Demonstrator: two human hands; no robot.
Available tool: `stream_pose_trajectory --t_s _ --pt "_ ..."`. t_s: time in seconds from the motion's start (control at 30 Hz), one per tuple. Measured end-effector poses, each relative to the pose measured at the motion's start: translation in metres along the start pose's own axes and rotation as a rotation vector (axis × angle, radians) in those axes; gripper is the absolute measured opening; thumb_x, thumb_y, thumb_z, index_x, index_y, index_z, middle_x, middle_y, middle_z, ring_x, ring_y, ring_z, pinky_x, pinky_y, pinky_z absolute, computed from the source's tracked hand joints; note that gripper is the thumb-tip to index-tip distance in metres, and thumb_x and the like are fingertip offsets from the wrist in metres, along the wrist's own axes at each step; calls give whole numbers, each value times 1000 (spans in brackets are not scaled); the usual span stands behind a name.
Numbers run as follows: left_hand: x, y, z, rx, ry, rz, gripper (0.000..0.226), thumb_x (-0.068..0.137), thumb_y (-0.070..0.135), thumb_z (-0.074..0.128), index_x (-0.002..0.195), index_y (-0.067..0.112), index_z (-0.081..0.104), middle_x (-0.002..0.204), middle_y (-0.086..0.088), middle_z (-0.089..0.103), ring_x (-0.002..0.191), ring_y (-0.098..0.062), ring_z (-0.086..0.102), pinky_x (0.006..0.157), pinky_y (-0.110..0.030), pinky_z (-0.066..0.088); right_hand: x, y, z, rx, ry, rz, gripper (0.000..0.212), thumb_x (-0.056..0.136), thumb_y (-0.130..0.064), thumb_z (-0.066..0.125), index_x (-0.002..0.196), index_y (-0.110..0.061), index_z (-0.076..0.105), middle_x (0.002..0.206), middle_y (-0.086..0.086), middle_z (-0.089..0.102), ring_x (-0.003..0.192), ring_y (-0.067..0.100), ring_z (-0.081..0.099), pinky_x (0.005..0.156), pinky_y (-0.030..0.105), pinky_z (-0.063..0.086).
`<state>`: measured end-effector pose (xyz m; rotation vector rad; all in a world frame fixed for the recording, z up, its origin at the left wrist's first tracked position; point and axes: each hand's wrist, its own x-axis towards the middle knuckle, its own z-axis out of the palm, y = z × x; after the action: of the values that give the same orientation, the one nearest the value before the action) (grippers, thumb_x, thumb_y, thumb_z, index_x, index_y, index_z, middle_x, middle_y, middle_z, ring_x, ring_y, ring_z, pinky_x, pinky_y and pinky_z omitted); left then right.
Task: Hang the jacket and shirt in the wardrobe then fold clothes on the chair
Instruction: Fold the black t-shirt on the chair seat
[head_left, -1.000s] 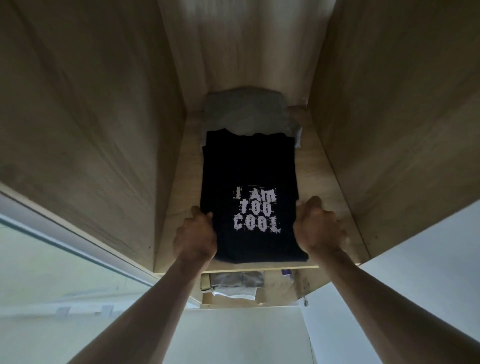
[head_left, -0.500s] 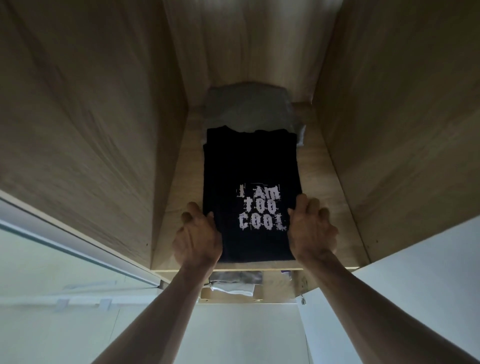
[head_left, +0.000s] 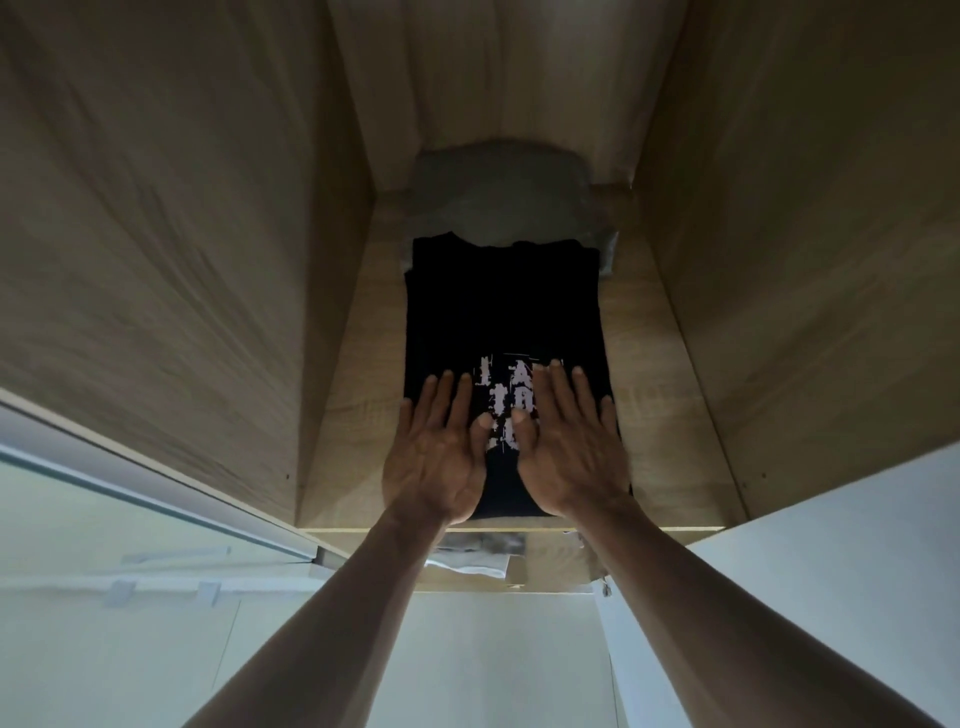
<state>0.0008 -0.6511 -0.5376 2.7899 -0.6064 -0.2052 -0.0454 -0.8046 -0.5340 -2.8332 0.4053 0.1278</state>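
Cotton, soft and light, is what I judge lies under my palms: the folded black T-shirt (head_left: 501, 332) sits on the wardrobe shelf (head_left: 363, 364), its far edge overlapping a folded grey garment (head_left: 498, 202) at the back. My left hand (head_left: 436, 457) and right hand (head_left: 569, 447) lie flat on its near half, fingers straight and spread, gripping nothing, partly covering the white lettering (head_left: 501, 400). It will likely crease or slide if pushed from one side, so I would press evenly, and to shift it I would take hold under both near corners, keeping the fold together.
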Motion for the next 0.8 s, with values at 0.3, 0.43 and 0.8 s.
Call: stream_pose_trajectory --t_s 0.3,0.43,0.8 --pt "-18 -3 -35 -12 -74 -30 54 108 36 19 158 15 18 165 -7 19 153 -23 13 124 -47 15 -15 -22 -24 13 -12 38 57 106 -41 21 159 -22 12 167 5 8 154 25 6 122 51 12" --pt "-68 1 -79 -174 -13 -20 46 108 30 28 148 11 41 150 -11 45 138 -28 42 114 -43 36 -53 -65 -57 124 42 -6 48 104 -32 36 149 -15 36 151 13 41 138 31 40 109 49 41" --pt "-335 -101 -278 -204 142 -258 35 102 33 46 126 16 64 128 -6 66 120 -28 60 99 -41 49 -243 -273 -151 195 -135 -228 23 98 -16 39 85 -18 57 93 6 65 86 28 62 68 33 46"
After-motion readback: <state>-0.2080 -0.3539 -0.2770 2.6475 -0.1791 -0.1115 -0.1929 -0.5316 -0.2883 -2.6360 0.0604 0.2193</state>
